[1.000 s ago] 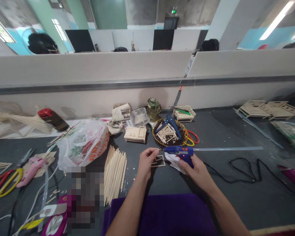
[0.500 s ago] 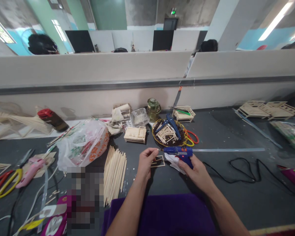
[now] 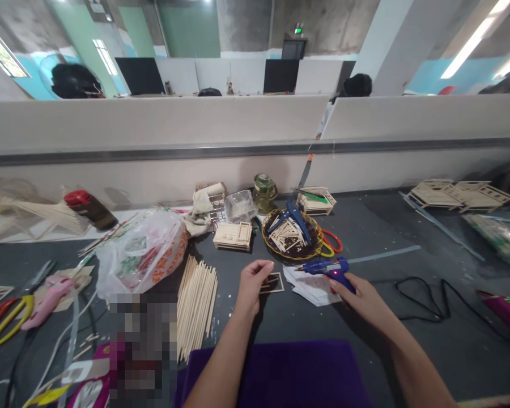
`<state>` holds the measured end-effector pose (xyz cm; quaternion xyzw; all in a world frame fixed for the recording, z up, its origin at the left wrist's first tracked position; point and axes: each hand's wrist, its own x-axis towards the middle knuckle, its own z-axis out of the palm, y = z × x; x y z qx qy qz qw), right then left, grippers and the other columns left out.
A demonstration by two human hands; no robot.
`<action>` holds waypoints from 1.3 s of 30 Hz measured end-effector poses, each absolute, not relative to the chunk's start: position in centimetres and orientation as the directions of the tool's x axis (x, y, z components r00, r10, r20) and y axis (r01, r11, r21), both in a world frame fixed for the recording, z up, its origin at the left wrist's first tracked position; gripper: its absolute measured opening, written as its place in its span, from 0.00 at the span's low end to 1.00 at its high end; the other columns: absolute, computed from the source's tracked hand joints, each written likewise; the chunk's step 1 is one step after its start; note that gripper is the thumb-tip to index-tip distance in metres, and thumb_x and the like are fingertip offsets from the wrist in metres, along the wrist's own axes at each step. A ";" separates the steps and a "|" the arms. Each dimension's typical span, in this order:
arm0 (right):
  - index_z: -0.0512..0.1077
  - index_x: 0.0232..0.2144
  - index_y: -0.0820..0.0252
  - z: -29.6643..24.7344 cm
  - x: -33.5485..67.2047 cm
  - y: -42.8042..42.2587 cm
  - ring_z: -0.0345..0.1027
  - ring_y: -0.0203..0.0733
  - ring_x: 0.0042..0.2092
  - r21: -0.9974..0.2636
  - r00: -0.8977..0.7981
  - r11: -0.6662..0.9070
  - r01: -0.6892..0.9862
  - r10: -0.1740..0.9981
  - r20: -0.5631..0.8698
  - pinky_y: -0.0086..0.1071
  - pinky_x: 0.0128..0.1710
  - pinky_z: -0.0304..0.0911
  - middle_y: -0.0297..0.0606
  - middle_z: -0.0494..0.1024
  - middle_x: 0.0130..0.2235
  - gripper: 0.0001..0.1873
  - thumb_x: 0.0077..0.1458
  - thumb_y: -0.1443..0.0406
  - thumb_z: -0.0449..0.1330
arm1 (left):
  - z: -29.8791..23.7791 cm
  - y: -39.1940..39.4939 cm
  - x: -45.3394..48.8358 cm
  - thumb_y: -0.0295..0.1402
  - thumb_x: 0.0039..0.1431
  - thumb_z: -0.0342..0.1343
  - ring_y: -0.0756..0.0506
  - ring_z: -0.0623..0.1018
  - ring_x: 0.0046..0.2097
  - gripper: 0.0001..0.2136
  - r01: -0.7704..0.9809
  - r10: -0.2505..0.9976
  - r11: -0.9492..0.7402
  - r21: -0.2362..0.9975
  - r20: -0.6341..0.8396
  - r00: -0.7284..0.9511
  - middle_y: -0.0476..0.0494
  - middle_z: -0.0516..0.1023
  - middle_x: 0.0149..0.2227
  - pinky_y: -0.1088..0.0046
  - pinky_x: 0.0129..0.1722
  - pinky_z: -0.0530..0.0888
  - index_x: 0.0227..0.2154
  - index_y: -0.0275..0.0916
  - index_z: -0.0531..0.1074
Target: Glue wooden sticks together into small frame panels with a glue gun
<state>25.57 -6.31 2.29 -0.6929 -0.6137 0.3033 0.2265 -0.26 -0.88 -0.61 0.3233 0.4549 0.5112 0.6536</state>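
My right hand (image 3: 361, 292) is wrapped round the handle of a blue glue gun (image 3: 325, 266), its nozzle pointing left and a long clear glue stick (image 3: 385, 253) running out of its back. Under the gun lies a crumpled white paper (image 3: 312, 288). My left hand (image 3: 255, 281) is closed in a pinch, thumb against fingertips; whatever is between them is too small to make out. Just beside and partly behind those fingers, a small rectangular frame of thin wooden sticks (image 3: 281, 281) rests on the dark table.
Bundled wooden sticks (image 3: 196, 309) lie left of my left arm. Beyond my hands stands a basket (image 3: 272, 249) of short sticks with blue pliers (image 3: 297, 221). A plastic bag (image 3: 142, 252), a small wooden model (image 3: 233, 235) and a black cord (image 3: 425, 309) lie around.
My right hand has drawn the glue gun to the right, away from my left fingers, and tilted it; the white paper now lies uncovered on the table. My left hand stays pinched near the frame.
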 end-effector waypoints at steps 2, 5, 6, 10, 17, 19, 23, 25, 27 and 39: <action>0.69 0.24 0.60 1.0 26.5 -6.0 0.64 0.39 0.24 -0.619 0.068 -0.118 0.776 0.992 -0.103 0.30 0.23 0.54 0.34 0.72 0.22 0.24 0.54 0.47 0.52 | -0.6 -0.9 -0.2 0.40 0.43 0.66 0.56 0.63 0.22 0.13 -0.361 0.962 0.270 0.893 -0.265 0.063 0.51 0.70 0.23 0.80 0.23 0.59 0.29 0.35 0.78; 0.71 0.25 0.60 -0.5 27.2 -5.9 0.67 0.42 0.26 -0.569 0.080 -0.131 0.812 0.990 -0.114 0.31 0.25 0.56 0.37 0.75 0.24 0.24 0.54 0.47 0.51 | -0.6 -0.9 -0.1 0.40 0.42 0.67 0.56 0.63 0.22 0.13 -0.338 0.964 0.264 0.904 -0.261 0.053 0.51 0.71 0.23 0.79 0.23 0.59 0.28 0.35 0.78; 0.72 0.26 0.60 -0.8 27.3 -6.0 0.68 0.43 0.27 -0.547 0.087 -0.142 0.825 0.988 -0.126 0.31 0.26 0.56 0.38 0.76 0.25 0.24 0.54 0.47 0.50 | -0.6 -0.9 -0.1 0.41 0.42 0.67 0.56 0.63 0.23 0.13 -0.331 0.964 0.261 0.907 -0.259 0.051 0.51 0.71 0.23 0.79 0.24 0.59 0.28 0.36 0.78; 0.71 0.24 0.56 -0.2 27.2 -6.2 0.70 0.47 0.29 -0.344 0.160 -0.193 0.919 0.979 -0.123 0.32 0.26 0.54 0.41 0.77 0.28 0.23 0.54 0.46 0.51 | -0.6 -0.9 -0.2 0.42 0.42 0.66 0.55 0.64 0.23 0.14 -0.298 0.967 0.252 0.921 -0.252 0.040 0.50 0.72 0.23 0.79 0.24 0.60 0.28 0.36 0.78; 0.71 0.32 0.55 2.9 25.6 -3.1 0.69 0.43 0.36 -0.366 0.034 -0.006 0.931 0.997 0.069 0.33 0.34 0.59 0.38 0.76 0.34 0.16 0.59 0.55 0.48 | -0.5 -1.0 -0.2 0.44 0.40 0.67 0.53 0.66 0.23 0.16 -0.316 0.957 0.290 0.904 -0.284 0.067 0.50 0.72 0.22 0.79 0.23 0.59 0.27 0.36 0.78; 0.72 0.34 0.55 3.5 24.5 -1.1 0.69 0.42 0.38 -0.361 -0.055 0.094 0.928 0.992 0.116 0.32 0.37 0.60 0.37 0.75 0.36 0.13 0.59 0.58 0.49 | -0.6 -1.0 -0.2 0.44 0.39 0.67 0.53 0.66 0.22 0.16 -0.322 0.955 0.295 0.900 -0.287 0.073 0.50 0.72 0.22 0.79 0.23 0.59 0.27 0.36 0.78; 0.74 0.36 0.56 4.3 22.5 3.5 0.68 0.40 0.41 -0.149 -0.164 0.183 0.972 0.978 0.130 0.29 0.38 0.58 0.38 0.75 0.38 0.13 0.60 0.63 0.49 | -0.6 -0.9 -0.2 0.43 0.39 0.68 0.54 0.66 0.22 0.16 -0.327 0.955 0.296 0.898 -0.289 0.071 0.49 0.71 0.22 0.79 0.23 0.60 0.27 0.36 0.78; 0.75 0.33 0.57 4.3 21.8 5.6 0.68 0.40 0.41 -0.102 -0.184 0.196 0.975 0.976 0.119 0.29 0.39 0.58 0.40 0.76 0.36 0.13 0.59 0.64 0.50 | -0.6 -0.9 -0.2 0.43 0.39 0.68 0.54 0.66 0.23 0.15 -0.318 0.955 0.294 0.902 -0.287 0.071 0.49 0.72 0.22 0.79 0.24 0.60 0.27 0.36 0.78; 0.76 0.31 0.59 4.0 21.3 7.3 0.68 0.42 0.41 -0.055 -0.207 0.213 0.976 0.974 0.096 0.30 0.39 0.57 0.42 0.76 0.35 0.12 0.57 0.66 0.52 | -0.6 -0.9 -0.2 0.43 0.39 0.67 0.53 0.66 0.23 0.15 -0.309 0.958 0.288 0.906 -0.278 0.076 0.48 0.72 0.23 0.79 0.24 0.60 0.27 0.36 0.78; 0.77 0.28 0.68 2.8 19.3 9.5 0.70 0.49 0.40 -0.004 -0.190 0.191 0.982 0.981 0.042 0.34 0.39 0.60 0.54 0.78 0.35 0.11 0.54 0.69 0.54 | -0.6 -1.0 -0.3 0.43 0.41 0.66 0.54 0.64 0.23 0.15 -0.312 0.964 0.265 0.912 -0.251 0.086 0.50 0.71 0.22 0.79 0.23 0.58 0.27 0.36 0.78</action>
